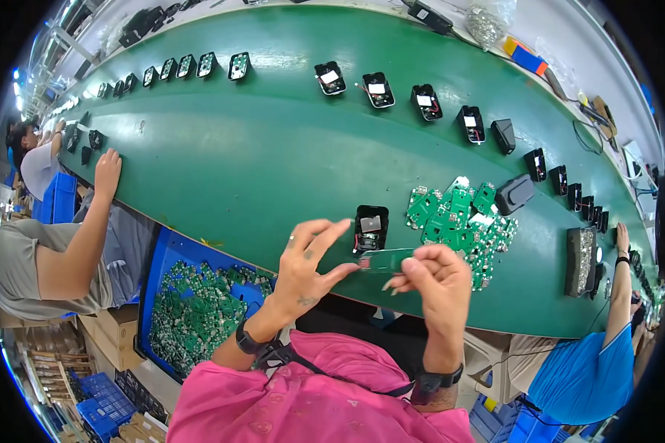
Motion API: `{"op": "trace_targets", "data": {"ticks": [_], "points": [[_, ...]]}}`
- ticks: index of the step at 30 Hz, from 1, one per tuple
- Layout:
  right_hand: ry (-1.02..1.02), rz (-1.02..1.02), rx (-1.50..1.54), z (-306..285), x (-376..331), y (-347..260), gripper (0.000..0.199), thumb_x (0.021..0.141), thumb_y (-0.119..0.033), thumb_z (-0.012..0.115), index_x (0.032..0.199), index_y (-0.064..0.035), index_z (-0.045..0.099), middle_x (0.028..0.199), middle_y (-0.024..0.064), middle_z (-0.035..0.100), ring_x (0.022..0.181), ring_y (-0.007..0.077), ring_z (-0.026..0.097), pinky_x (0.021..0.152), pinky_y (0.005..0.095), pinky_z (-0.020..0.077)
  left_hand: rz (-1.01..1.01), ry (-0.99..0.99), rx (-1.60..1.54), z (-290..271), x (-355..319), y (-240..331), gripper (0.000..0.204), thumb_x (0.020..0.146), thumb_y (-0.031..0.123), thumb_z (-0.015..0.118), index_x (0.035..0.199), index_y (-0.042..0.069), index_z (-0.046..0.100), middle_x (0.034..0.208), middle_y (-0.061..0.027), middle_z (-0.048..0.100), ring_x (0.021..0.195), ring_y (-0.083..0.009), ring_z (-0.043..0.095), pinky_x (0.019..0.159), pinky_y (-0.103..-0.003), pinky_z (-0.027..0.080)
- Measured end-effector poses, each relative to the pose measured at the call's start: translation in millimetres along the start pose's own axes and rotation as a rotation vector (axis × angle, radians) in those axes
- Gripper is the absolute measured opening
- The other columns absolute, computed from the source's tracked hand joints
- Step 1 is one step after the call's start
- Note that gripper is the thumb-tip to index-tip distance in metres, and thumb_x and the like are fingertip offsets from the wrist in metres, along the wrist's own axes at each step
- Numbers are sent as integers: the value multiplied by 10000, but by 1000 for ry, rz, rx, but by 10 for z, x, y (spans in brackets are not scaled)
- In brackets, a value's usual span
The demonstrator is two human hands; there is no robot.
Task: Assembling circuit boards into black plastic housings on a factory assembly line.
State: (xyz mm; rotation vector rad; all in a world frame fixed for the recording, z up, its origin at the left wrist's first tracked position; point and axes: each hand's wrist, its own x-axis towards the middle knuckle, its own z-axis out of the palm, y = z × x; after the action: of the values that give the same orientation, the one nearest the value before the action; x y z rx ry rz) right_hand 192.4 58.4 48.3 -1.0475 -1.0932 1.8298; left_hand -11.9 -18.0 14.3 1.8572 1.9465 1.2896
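Note:
Pinched between the thumb and fingers of my right hand (437,279) is a green circuit board (383,261), tilted above the table's near edge. My left hand (308,264) has its thumb and fingers spread, the thumb tip close to the board's left end; I cannot tell whether it touches. Just beyond the board stands an open black plastic housing (371,230) with a grey part and wires inside, near my left fingertips. To its right lies a loose heap of green circuit boards (451,225). A dark closed housing (515,194) rests at the heap's right side.
On the green table (258,155), a row of black housings (377,89) curves along the far side. A blue bin (149,306) full of circuit boards stands at the left. A grey foam block (581,262) lies at the right. Co-workers sit on both sides, one in a blue shirt (580,376).

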Motion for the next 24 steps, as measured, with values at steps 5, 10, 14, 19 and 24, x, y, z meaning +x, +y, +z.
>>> {"op": "trace_targets", "data": {"ticks": [5,10,14,19,24], "points": [[-35,-17,-101,279,55,243,104,929,-7,661,985,45,591,817,99,693,679,155,703,587,231,555,-189,-74,-156,-124,4,2,614,691,44,816,1273,88,628,1072,-110,674,957,-266,651,816,-362,529],[39,-67,-231,351,34,302,108,937,-20,661,992,49,598,832,98,697,710,138,703,600,227,550,-253,-72,-237,-149,-63,-7,557,721,5,774,1255,86,638,1051,-100,695,894,-222,680,790,-328,529],[31,-196,-288,325,-92,251,85,908,1,683,956,43,627,867,107,707,734,152,706,654,245,566,-238,-47,-213,-233,-46,136,464,798,31,751,1247,35,635,1015,-106,700,848,-192,683,726,-297,530],[-241,-847,-822,179,-196,204,97,833,73,695,914,21,687,990,137,736,885,212,714,735,324,591,-762,-312,-1076,-411,-153,184,325,934,53,637,1236,-61,613,915,-118,692,741,-141,672,639,-239,522],[14,-444,-505,259,-228,381,278,884,21,659,1159,38,631,945,98,715,827,161,702,660,262,570,-753,-82,-1142,-184,-213,152,219,920,7,651,1117,-73,599,948,-155,698,766,-176,698,677,-281,570]]}}
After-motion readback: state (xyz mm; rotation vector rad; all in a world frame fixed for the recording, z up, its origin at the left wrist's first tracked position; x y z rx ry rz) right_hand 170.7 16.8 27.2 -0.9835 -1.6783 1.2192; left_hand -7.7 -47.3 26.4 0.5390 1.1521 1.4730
